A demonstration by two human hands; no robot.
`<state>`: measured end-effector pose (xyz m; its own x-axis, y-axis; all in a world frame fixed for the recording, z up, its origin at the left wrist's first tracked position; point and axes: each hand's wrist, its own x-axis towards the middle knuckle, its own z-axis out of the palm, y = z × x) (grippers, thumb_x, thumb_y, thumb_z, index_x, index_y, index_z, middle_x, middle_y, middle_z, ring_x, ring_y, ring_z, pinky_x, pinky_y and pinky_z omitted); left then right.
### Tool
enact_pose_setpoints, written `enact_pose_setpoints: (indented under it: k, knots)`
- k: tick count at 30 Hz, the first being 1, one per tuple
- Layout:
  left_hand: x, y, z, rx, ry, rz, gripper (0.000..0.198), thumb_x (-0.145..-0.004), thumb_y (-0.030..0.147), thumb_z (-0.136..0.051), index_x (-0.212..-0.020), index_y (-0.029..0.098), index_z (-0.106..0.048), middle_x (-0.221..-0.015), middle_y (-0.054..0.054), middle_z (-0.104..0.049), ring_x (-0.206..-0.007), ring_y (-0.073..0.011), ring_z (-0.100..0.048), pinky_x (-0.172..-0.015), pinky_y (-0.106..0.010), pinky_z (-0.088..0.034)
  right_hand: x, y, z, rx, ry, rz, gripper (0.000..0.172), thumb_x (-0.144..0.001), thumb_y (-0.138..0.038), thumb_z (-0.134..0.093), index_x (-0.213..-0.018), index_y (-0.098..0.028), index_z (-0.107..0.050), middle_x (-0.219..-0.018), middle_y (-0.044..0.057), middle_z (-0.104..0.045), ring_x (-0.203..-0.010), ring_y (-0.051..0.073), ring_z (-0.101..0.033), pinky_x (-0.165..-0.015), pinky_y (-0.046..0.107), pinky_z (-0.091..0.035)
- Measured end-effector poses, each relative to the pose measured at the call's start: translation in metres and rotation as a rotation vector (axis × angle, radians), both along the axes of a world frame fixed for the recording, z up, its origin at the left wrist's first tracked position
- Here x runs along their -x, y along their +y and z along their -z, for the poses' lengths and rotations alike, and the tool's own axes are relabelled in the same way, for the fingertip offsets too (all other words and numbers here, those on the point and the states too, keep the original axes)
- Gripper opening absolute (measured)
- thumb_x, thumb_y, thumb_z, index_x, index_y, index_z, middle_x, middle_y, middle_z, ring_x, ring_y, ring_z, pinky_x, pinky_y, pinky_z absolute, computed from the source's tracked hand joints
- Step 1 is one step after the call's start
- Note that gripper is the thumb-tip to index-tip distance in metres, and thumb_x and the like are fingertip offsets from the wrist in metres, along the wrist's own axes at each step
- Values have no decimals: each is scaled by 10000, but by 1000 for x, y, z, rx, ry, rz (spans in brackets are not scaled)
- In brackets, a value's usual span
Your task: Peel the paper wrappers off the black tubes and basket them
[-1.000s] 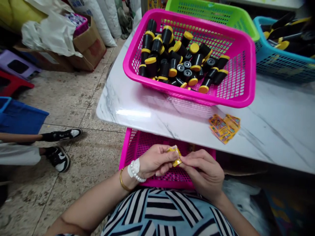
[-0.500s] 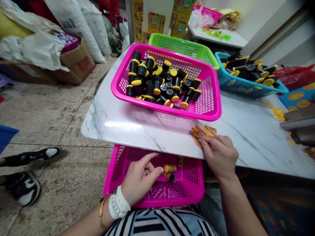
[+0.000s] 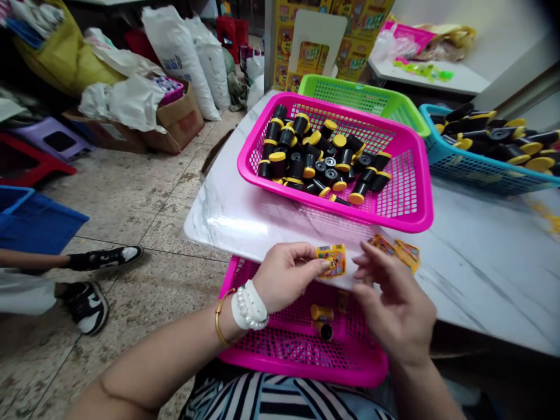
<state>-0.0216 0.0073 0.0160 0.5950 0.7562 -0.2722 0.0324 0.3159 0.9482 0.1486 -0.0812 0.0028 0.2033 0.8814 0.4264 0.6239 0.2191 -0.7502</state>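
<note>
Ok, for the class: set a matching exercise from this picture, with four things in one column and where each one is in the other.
Things:
1. yellow printed packet
2. loose printed packets
3. heaped black tubes with yellow caps
4. separate yellow-capped tube

Places:
A. lower pink basket
B. left hand
C. upper pink basket
D. marble table

Pairs: 1-B, 2-D, 3-C, 4-A

Marble tabletop [image 3: 481, 274]: basket [image 3: 422, 175] of capped tubes [image 3: 297, 169] mid-table, 2nd basket [image 3: 363, 93] right behind it, 3rd basket [image 3: 481, 181] to R, printed cards [image 3: 406, 254] just in front. Lower basket [image 3: 306, 370] sits below table edge, loose tubes [image 3: 321, 321] in it.
</note>
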Motion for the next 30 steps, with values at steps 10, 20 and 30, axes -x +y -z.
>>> enact_pose_setpoints:
  k: [10,20,30]
  knots:
    - [3,-18,1,-96,22,-293,240,-888,392,-667,-792,172,-654,-548,57,-487,-483,-79,-395,-459,-206,-317,13,17,5,98,73,124,404,-988,-351,-586,-620,-197,-521,-538,-52,-435,-489,96,-399,-472,228,-335]
    - [11,-34,5,-342,52,-428,204,-873,362,-736,-802,173,-714,-758,-25,-648,-652,-126,-579,-612,-253,-478,18,11,9,23,-38,80,372,-999,-266,-578,-641,-201,-502,-559,-57,-425,-489,89,-396,-493,237,-323]
    - [10,-29,7,-233,29,-353,129,-756,281,-813,-759,158,-774,-752,-45,-684,-636,-131,-572,-598,-259,-455,29,19,2,-40,-81,-121,236,-990,-156,-533,-766,-197,-598,-645,-16,-537,-558,113,-508,-534,229,-400]
